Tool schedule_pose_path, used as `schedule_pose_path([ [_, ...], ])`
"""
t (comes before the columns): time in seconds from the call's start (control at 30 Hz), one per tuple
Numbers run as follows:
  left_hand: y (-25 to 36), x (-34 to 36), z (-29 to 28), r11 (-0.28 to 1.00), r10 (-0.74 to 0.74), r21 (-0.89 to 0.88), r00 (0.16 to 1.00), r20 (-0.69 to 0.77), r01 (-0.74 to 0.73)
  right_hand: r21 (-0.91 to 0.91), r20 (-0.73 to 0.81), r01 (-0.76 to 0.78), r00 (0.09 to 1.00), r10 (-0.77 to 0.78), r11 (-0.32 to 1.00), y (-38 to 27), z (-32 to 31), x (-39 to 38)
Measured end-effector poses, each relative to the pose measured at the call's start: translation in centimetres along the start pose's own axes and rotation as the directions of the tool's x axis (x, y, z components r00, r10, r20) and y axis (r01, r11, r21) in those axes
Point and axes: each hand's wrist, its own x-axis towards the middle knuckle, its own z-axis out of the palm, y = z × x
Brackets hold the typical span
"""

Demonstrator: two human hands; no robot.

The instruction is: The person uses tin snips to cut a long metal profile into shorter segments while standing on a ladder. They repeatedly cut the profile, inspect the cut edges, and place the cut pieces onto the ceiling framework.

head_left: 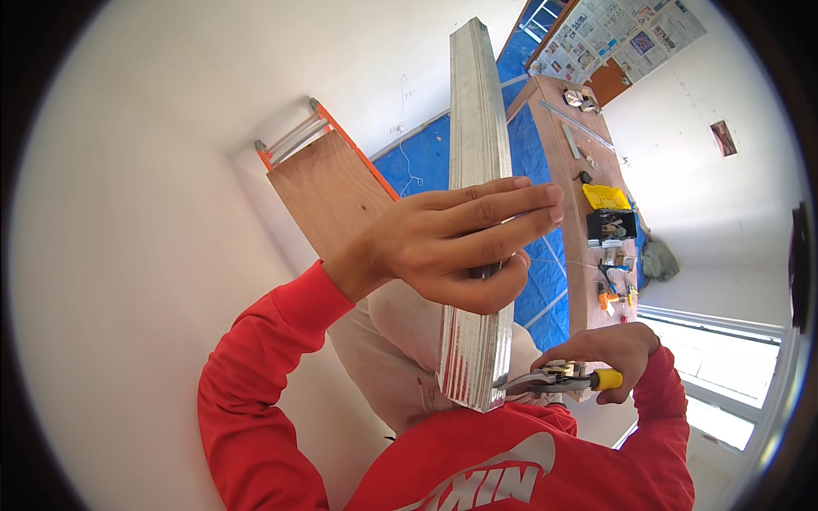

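Note:
My left hand (pixel 456 243) is wrapped around a long silver metal stud channel (pixel 473 111), gripping it near its middle, fingers laid across its face. The channel runs from my chest up and away. My right hand (pixel 609 353) grips yellow-handled tin snips (pixel 554 379), whose blades meet the channel's near end at its right edge. Both arms wear red sleeves.
A wooden board on an orange ladder (pixel 328 183) lies below at left. A blue tarp (pixel 528 153) covers the floor. A long wooden workbench (pixel 588 196) at right carries a yellow tool, a black tool and small parts. White walls stand on both sides, with a window (pixel 724 375) at right.

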Motion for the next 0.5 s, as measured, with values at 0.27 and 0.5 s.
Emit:
schedule_pose_path([
  [0.27,-0.14,-0.19,-0.02,1.000,0.004,0.002,1.000,0.001,-0.004,-0.070,-0.023,0.058,0.998,-0.060,0.996,0.26,-0.22,0.06],
  [0.5,-0.11,-0.35,-0.02,1.000,0.001,0.002,1.000,0.003,-0.001,-0.054,-0.027,0.045,0.999,-0.046,0.998,0.23,-0.16,0.09],
])
